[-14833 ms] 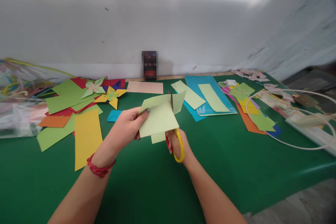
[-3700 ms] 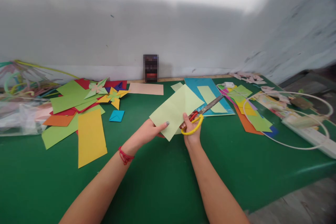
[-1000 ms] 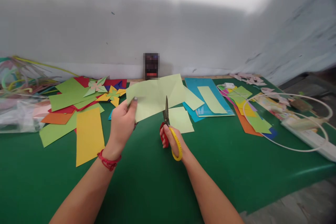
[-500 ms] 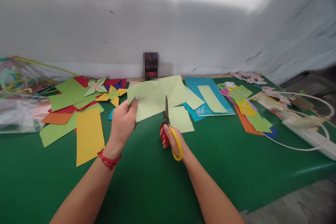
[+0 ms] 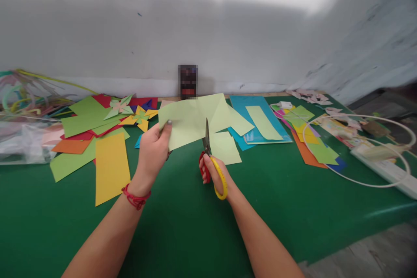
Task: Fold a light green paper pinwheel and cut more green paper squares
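Note:
A pale green sheet of paper (image 5: 185, 121) is pinched at its left end by my left hand (image 5: 153, 150), thumb on top. It is held above the table, and its right part is creased or cut into a flap; I cannot tell which. My right hand (image 5: 213, 169) grips scissors (image 5: 207, 139) with one red and one yellow handle loop. Their blades point away from me, up against the near edge of the sheet. Below and to the right, a smaller pale green piece of paper (image 5: 226, 147) lies on the green tabletop (image 5: 176, 226).
Coloured sheets, a yellow sheet (image 5: 112, 169) among them, and folded paper stars (image 5: 139, 117) lie at left beside a plastic bag (image 5: 29, 141). At right are a blue packet (image 5: 267, 134), a white cable (image 5: 358, 117) and a power strip (image 5: 387, 169). A wall (image 5: 97, 30) stands behind.
Hands, sheet and scissors hold nearly the same position. The whole view has shifted only very slightly.

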Demonstrator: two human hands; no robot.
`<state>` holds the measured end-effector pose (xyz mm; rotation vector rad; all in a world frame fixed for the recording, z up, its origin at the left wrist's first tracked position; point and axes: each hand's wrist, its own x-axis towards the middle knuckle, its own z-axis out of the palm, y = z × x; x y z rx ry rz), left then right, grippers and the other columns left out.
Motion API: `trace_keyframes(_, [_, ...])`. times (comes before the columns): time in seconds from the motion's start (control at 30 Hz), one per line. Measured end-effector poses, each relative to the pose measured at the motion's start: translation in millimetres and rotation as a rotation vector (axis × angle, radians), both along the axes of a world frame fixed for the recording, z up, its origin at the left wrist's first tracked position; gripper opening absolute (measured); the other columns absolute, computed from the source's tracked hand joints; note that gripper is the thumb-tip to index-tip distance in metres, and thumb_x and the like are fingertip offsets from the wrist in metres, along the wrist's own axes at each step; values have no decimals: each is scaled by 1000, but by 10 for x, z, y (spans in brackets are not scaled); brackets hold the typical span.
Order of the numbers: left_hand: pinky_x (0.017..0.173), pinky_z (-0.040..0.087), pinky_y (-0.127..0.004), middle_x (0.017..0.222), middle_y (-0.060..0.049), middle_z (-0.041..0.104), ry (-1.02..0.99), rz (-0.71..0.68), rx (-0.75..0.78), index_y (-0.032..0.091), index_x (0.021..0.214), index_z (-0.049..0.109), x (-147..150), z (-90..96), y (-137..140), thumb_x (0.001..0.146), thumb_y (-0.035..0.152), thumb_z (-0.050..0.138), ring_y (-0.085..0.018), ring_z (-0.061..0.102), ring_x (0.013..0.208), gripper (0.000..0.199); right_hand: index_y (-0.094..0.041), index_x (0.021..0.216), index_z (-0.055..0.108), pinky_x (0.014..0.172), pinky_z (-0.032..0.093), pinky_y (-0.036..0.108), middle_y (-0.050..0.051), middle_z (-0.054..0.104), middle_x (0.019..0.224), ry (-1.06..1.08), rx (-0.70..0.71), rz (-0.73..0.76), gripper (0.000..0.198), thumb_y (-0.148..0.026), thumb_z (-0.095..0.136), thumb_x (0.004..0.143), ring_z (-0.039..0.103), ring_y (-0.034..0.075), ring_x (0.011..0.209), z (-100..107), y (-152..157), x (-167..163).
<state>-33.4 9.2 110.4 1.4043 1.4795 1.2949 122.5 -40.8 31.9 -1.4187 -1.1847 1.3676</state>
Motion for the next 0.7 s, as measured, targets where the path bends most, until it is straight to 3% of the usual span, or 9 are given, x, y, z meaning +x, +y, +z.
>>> trace_keyframes(0.7, [28, 25, -20, 37, 7, 35, 11, 2, -4, 21, 54, 36, 2, -15, 2, 80, 44, 51, -7, 33, 29, 38, -17, 72, 49, 42, 44, 21, -3, 43, 56, 4, 7, 34, 49, -64, 36, 79, 46, 9, 45, -50, -1, 31])
